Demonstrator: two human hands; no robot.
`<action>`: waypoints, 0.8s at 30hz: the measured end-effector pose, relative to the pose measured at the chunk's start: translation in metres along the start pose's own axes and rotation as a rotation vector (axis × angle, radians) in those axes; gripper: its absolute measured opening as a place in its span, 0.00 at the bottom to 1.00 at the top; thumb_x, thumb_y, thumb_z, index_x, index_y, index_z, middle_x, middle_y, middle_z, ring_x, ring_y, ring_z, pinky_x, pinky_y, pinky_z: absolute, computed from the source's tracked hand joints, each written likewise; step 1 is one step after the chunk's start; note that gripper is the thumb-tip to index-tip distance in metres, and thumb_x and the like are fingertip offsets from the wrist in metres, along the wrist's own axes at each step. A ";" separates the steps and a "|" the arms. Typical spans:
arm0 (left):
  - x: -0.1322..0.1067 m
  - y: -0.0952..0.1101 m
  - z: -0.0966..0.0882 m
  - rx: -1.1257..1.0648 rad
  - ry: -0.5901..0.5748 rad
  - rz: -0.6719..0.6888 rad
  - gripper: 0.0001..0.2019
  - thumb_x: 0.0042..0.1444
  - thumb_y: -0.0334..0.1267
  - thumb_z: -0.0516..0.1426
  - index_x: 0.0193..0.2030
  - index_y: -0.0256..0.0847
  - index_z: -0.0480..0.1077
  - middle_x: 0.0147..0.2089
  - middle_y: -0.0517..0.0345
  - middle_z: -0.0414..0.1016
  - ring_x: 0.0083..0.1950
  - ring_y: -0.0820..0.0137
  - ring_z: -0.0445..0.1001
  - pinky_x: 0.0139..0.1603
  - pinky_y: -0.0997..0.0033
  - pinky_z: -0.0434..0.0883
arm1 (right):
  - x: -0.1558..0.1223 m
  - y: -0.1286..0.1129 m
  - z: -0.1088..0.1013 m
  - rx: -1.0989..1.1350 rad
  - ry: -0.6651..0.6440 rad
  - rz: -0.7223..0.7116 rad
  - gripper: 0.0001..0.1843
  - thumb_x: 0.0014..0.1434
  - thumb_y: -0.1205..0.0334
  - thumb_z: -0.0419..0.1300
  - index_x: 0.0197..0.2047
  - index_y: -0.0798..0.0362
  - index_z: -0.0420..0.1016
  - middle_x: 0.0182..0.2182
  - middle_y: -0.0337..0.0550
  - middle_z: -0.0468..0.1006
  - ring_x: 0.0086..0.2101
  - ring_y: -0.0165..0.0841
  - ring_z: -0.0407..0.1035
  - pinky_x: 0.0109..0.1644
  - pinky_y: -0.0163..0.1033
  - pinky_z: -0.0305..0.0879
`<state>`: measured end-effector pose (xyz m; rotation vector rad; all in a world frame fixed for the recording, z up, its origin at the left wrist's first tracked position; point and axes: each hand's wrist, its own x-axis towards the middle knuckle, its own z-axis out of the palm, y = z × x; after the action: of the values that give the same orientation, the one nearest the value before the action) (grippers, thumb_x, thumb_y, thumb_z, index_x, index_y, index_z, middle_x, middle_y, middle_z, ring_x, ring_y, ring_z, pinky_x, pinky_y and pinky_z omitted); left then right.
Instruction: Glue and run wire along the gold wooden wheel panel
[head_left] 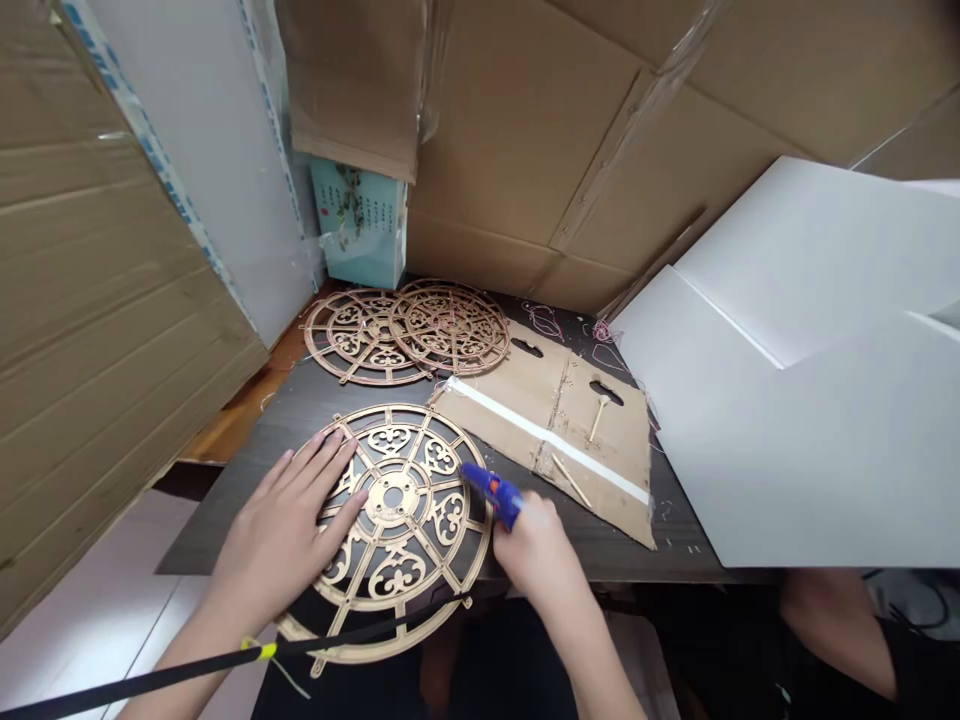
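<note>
A round wooden openwork panel [392, 497], cut with scrolls and spokes, lies near me and juts past the table's front edge. My left hand [300, 505] rests flat on its left side, fingers stretched out and holding nothing. In my right hand [529, 535] is a blue glue gun [491, 488] with an orange spot on its body. The nozzle points left and is at the panel's right part; I cannot tell whether it touches. A black strap [337, 637] with a yellow tie [268, 651] crosses the panel's front portion.
Similar round panels [450, 325] overlap at the back. A cardboard sheet [510, 395] bears thin wooden sticks [571, 482]. Pink thread [544, 320] lies behind it. A large white board [795, 400] stands right, a light-blue box [362, 225] back left. Another person's arm [836, 625] shows lower right.
</note>
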<state>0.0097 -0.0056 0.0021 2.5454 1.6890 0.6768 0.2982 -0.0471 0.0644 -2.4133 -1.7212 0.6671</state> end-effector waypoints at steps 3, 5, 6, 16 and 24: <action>0.000 0.001 -0.001 -0.004 -0.002 -0.018 0.36 0.72 0.62 0.43 0.76 0.40 0.57 0.76 0.51 0.57 0.78 0.57 0.53 0.77 0.45 0.53 | 0.005 0.001 -0.002 0.008 0.009 -0.022 0.09 0.62 0.67 0.57 0.43 0.56 0.78 0.41 0.54 0.80 0.40 0.37 0.76 0.41 0.33 0.65; -0.001 0.003 -0.002 -0.006 -0.001 -0.027 0.35 0.72 0.61 0.43 0.76 0.41 0.57 0.76 0.51 0.57 0.78 0.57 0.54 0.77 0.46 0.53 | 0.008 0.002 -0.004 0.006 0.000 -0.025 0.09 0.60 0.70 0.58 0.41 0.59 0.78 0.42 0.58 0.80 0.42 0.40 0.76 0.45 0.35 0.66; -0.001 0.003 -0.002 -0.009 -0.001 -0.029 0.35 0.72 0.61 0.43 0.76 0.41 0.58 0.76 0.51 0.57 0.77 0.57 0.54 0.78 0.46 0.53 | 0.009 0.001 -0.005 0.013 -0.004 -0.030 0.09 0.59 0.72 0.58 0.41 0.60 0.79 0.42 0.59 0.80 0.43 0.41 0.76 0.45 0.36 0.67; -0.002 0.002 -0.001 0.016 0.000 -0.025 0.36 0.73 0.63 0.42 0.76 0.42 0.57 0.77 0.52 0.56 0.78 0.58 0.53 0.77 0.45 0.55 | 0.033 -0.016 -0.016 0.251 -0.074 -0.236 0.25 0.57 0.75 0.57 0.56 0.54 0.80 0.45 0.50 0.83 0.47 0.37 0.77 0.53 0.33 0.70; -0.003 0.000 0.001 0.061 -0.005 -0.012 0.36 0.73 0.62 0.41 0.75 0.40 0.59 0.77 0.52 0.56 0.78 0.59 0.52 0.77 0.45 0.55 | 0.065 -0.044 -0.011 0.306 -0.140 -0.295 0.29 0.52 0.76 0.58 0.56 0.53 0.80 0.46 0.47 0.83 0.48 0.36 0.76 0.55 0.34 0.69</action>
<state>0.0094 -0.0077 0.0001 2.5722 1.7488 0.6271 0.2807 0.0298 0.0700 -1.9043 -1.8193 0.9895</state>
